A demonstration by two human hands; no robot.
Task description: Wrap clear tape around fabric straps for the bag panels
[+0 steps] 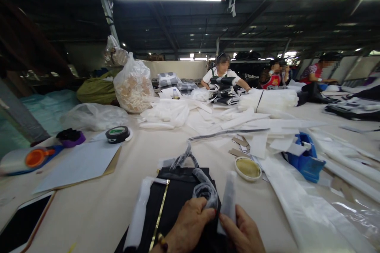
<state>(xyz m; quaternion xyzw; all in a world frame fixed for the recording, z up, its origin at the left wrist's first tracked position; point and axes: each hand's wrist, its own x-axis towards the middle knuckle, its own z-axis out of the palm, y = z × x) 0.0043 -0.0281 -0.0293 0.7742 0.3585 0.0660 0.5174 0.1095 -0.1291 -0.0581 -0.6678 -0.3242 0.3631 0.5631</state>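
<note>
A black bag (178,193) with a gold zipper (160,213) lies on the table in front of me, its handle (187,156) wrapped in clear plastic. My left hand (190,221), with a beaded bracelet at the wrist, is closed on a coiled, plastic-wrapped strap (204,187) over the bag's right side. Beside it, my right hand (243,231) pinches a translucent white strip of packing sheet (229,193), which stands up at the bag's right edge. Another white wrapping piece (138,209) covers the bag's left side. Part of the bag is hidden under my hands.
A round tin lid (248,168) and a blue tape dispenser (305,158) lie to the right, near white sheets (293,201). Leftward are a phone (26,221), grey board (80,162), black tape (118,134) and a clear tape roll (26,160). Several people work across the table.
</note>
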